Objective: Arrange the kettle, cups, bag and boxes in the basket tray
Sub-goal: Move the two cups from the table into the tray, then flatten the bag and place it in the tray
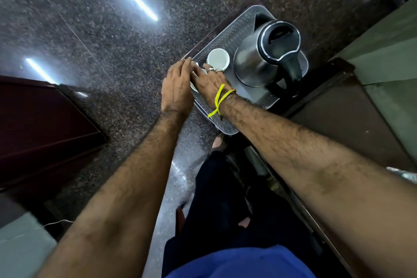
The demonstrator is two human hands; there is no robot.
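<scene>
A grey perforated basket tray [228,36] lies on a dark wooden top. Standing in it are a steel kettle [250,58] with a black lid and handle, and next to that an upright white cup [217,57]. A second white cup [193,87] sits at the tray's left edge, mostly covered by both hands. My left hand [177,88] lies against its outer side with fingers fairly straight. My right hand [211,81], with a ring and a yellow wrist thread, reaches over the cup and grips it from above. No bag or boxes are in view.
The tray's near part [225,126] holds nothing. Speckled granite floor [101,29] spreads to the left, with a dark red cabinet [40,131] at the left edge. A greenish wall panel [388,52] rises to the right of the wooden top [334,106].
</scene>
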